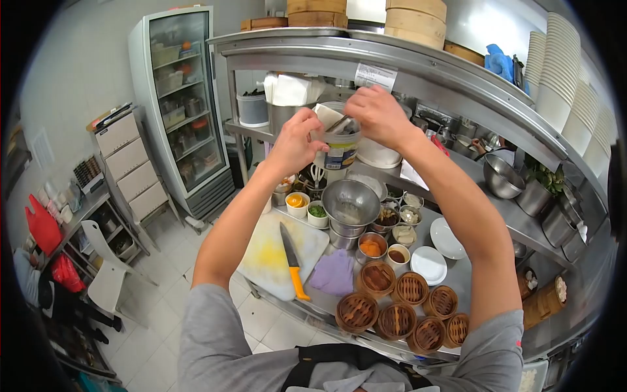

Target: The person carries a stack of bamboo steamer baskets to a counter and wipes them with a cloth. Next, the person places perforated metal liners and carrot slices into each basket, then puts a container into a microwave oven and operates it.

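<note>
Both arms reach forward to a clear plastic tub [341,154] with a blue and yellow label at the shelf's edge. My left hand [299,139] is at the tub's left side, fingers curled in a pinch; what they hold, if anything, is hidden. A white paper-like piece [325,116] stands in the tub's mouth beside it. Over the tub's right rim, my right hand [382,116] is closed with fingertips bent down, their contents hidden. Dark thin items show inside the tub. Below it sits a steel mixing bowl [351,201].
A knife [292,261] with an orange handle lies on a white cutting board [269,251], beside a purple cloth [332,270]. Several bamboo steamers [394,320] fill the front right. White plates [429,265] and ingredient bowls stand behind. An overhead steel shelf [294,47] spans above my hands.
</note>
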{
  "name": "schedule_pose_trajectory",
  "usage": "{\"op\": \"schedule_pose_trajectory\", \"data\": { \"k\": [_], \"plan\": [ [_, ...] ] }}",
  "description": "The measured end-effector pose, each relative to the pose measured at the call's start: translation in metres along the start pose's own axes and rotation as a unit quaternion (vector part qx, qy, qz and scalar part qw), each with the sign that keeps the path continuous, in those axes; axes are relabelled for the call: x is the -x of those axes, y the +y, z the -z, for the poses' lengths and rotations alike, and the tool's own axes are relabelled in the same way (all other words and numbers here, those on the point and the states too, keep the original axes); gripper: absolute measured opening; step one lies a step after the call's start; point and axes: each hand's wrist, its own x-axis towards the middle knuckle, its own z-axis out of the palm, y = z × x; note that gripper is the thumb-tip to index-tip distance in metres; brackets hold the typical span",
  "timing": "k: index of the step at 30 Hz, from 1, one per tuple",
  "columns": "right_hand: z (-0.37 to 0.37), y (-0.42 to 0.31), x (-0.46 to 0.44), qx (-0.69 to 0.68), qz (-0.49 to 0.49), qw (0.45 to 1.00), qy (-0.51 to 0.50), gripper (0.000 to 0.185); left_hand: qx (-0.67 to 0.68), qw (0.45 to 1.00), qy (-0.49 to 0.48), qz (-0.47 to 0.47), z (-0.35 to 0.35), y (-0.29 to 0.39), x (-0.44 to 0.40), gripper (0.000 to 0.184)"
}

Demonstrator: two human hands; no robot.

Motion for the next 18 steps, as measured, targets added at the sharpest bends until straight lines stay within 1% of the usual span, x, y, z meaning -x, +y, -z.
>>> {"op": "schedule_pose_trajectory", "data": {
  "k": [1,3,4,5,7,9,11,12,13,14,15,16,17,18],
  "plan": [
    [0.003,0.006,0.004,0.004,0.001,1.0,0.001,0.024,-0.002,1.0,-0.004,0.006,-0.002,-0.006,-0.003,0.031],
    [0.015,0.013,0.007,0.036,-0.047,0.992,0.115,0.018,-0.004,1.0,-0.003,0.013,-0.011,-0.025,-0.006,0.031],
    [0.021,0.015,0.008,0.026,-0.062,0.982,0.174,0.019,-0.026,1.0,0.014,0.0,-0.015,-0.037,-0.009,0.032],
    [0.03,0.009,0.011,0.026,-0.064,0.983,0.172,0.019,-0.046,0.998,0.029,-0.01,-0.019,-0.045,-0.012,0.033],
    [0.053,-0.016,0.024,-0.041,-0.209,0.948,0.236,0.02,-0.059,0.998,0.025,-0.017,-0.025,-0.054,-0.024,0.032],
    [0.078,-0.063,0.052,-0.132,-0.331,0.916,0.186,0.018,-0.067,0.997,0.019,-0.012,-0.033,-0.055,-0.023,0.032],
    [0.084,-0.107,0.103,-0.234,-0.447,0.845,0.177,0.017,-0.11,0.985,0.122,-0.052,-0.033,-0.035,-0.016,0.03],
    [0.082,-0.131,0.134,-0.311,-0.518,0.774,0.188,0.018,-0.102,0.988,0.111,-0.039,-0.038,-0.022,0.004,0.03],
    [0.077,-0.155,0.166,-0.378,-0.587,0.688,0.199,0.019,0.005,0.995,0.086,0.04,-0.045,0.001,0.038,0.033],
    [0.072,-0.182,0.188,-0.439,-0.648,0.594,0.188,0.021,0.114,0.984,0.059,0.122,-0.058,0.025,0.076,0.035],
    [0.063,-0.213,0.207,-0.49,-0.702,0.485,0.179,0.024,0.375,0.899,-0.007,0.227,-0.084,0.042,0.121,0.044],
    [0.044,-0.248,0.232,-0.524,-0.719,0.419,0.178,0.024,0.6,0.729,-0.071,0.321,-0.114,0.061,0.175,0.052],
    [0.021,-0.285,0.258,-0.555,-0.731,0.353,0.183,0.025,0.704,0.575,-0.09,0.406,-0.144,0.086,0.222,0.069],
    [-0.001,-0.322,0.283,-0.514,-0.762,0.367,0.144,0.022,0.782,0.383,-0.149,0.469,-0.157,0.104,0.258,0.072]
  ]
}}
